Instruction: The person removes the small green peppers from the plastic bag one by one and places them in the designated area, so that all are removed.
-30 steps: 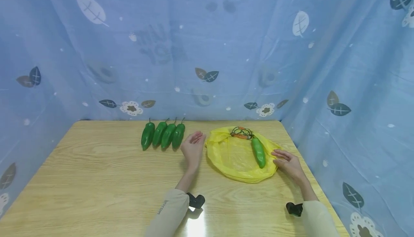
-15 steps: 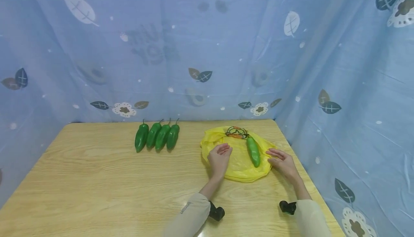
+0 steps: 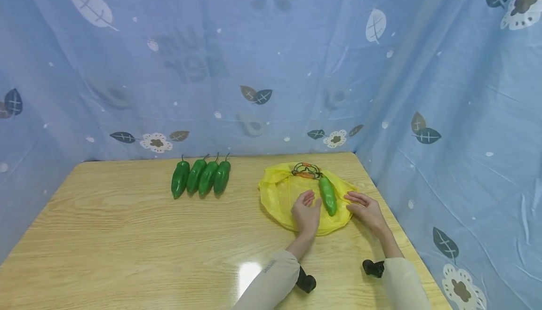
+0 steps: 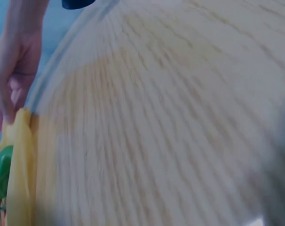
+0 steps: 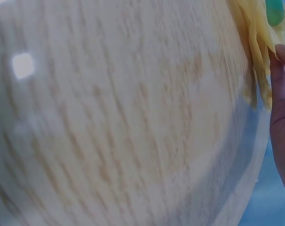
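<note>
A yellow plastic bag (image 3: 273,199) lies spread on the table with its mouth wide, and a green chili pepper (image 3: 328,196) rests on its right part. My right hand (image 3: 368,212) pinches the bag's right edge between thumb and fingers; the right wrist view shows the thumb (image 5: 284,55) on the yellow film. My left hand (image 3: 307,213) is over the bag's front part, just left of the pepper, fingers loosely bent and nothing seen in them. Several more green chili peppers (image 3: 207,178) lie side by side at the back left.
A black and orange pattern or wire-like item (image 3: 306,170) shows at the bag's back edge; I cannot tell which. The wooden table (image 3: 139,234) ends against a blue patterned curtain (image 3: 211,65) behind and at the right.
My left hand has moved right, from beside the row of peppers to over the bag near the pepper there. The right hand stays at the bag's edge. The head view has shifted slightly.
</note>
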Available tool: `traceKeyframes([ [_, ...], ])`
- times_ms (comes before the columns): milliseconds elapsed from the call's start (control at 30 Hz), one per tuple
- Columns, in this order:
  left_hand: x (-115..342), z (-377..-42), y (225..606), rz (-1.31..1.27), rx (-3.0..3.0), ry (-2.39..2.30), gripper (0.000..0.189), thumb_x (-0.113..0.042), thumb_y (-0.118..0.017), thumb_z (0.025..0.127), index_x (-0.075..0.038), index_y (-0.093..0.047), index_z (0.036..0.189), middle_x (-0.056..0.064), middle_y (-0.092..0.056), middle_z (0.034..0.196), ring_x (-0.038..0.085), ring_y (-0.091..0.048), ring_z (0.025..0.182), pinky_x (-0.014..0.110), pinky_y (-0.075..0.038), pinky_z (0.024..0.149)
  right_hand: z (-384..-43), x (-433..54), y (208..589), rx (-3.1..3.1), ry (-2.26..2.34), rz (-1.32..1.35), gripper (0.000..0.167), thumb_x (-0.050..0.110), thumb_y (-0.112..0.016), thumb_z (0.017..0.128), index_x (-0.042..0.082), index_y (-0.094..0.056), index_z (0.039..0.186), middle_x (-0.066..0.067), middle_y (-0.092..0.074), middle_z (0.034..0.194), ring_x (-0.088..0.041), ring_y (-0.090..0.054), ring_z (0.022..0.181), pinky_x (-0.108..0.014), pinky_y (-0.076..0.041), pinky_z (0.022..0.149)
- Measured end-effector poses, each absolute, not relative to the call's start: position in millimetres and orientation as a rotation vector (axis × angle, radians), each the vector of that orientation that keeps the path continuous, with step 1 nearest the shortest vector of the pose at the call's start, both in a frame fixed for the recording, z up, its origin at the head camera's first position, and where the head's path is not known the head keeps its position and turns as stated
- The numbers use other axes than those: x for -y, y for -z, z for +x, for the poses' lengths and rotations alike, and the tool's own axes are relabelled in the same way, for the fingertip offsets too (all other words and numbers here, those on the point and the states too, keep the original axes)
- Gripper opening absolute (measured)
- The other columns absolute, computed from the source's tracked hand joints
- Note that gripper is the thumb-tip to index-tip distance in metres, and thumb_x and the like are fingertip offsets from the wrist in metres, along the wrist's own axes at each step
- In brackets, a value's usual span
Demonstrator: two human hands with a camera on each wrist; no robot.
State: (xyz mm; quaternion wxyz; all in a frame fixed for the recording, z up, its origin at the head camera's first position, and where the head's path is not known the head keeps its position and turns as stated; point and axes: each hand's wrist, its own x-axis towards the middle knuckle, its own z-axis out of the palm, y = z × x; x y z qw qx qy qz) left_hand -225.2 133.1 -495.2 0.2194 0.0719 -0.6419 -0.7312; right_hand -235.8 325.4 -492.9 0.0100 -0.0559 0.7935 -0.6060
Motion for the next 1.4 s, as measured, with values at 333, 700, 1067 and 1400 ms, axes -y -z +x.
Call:
traceKeyframes([
  [333, -159, -227, 502, 0.363, 1.729, 1.989, 0.048, 0.0, -0.08, 0.073, 0.008, -0.061, 0.117, 0.017, -0.066, 0.114, 0.031, -0.062, 0.107, 0.032, -0.05, 0.093, -234, -324, 491, -2.493, 1.906, -0.145, 0.05, 0.001, -0.063, 0.091, -0.014, -0.043, 0.134, -0.021, -0.06, 0.125, 0.004, -0.06, 0.1, -0.014, -0.05, 0.082],
  [700, -170, -230, 505, 0.324, 1.832, 1.99, 0.043, 0.012, -0.072, 0.075, 0.008, -0.063, 0.117, 0.022, -0.062, 0.118, 0.036, -0.059, 0.111, 0.036, -0.05, 0.093, -234, -321, 492, -2.479, 1.929, -0.163, 0.05, -0.001, -0.062, 0.091, -0.015, -0.042, 0.133, -0.03, -0.054, 0.128, 0.002, -0.061, 0.1, -0.015, -0.05, 0.082],
  [1067, -177, -233, 511, 0.277, 2.048, 1.781, 0.063, 0.004, -0.082, 0.068, 0.005, -0.058, 0.126, 0.018, -0.062, 0.118, 0.034, -0.059, 0.11, 0.042, -0.047, 0.096, -235, -322, 492, -2.457, 1.926, -0.112, 0.05, -0.002, -0.062, 0.09, -0.013, -0.043, 0.135, -0.034, -0.049, 0.13, 0.003, -0.06, 0.1, -0.015, -0.05, 0.082],
  [1400, -183, -230, 506, 0.241, 2.197, 1.735, 0.063, 0.002, -0.075, 0.073, 0.007, -0.052, 0.132, 0.02, -0.058, 0.123, 0.036, -0.057, 0.109, 0.047, -0.046, 0.094, -236, -323, 493, -2.436, 1.94, -0.083, 0.051, -0.002, -0.063, 0.09, -0.012, -0.042, 0.136, -0.034, -0.048, 0.132, -0.002, -0.06, 0.104, -0.015, -0.05, 0.083],
])
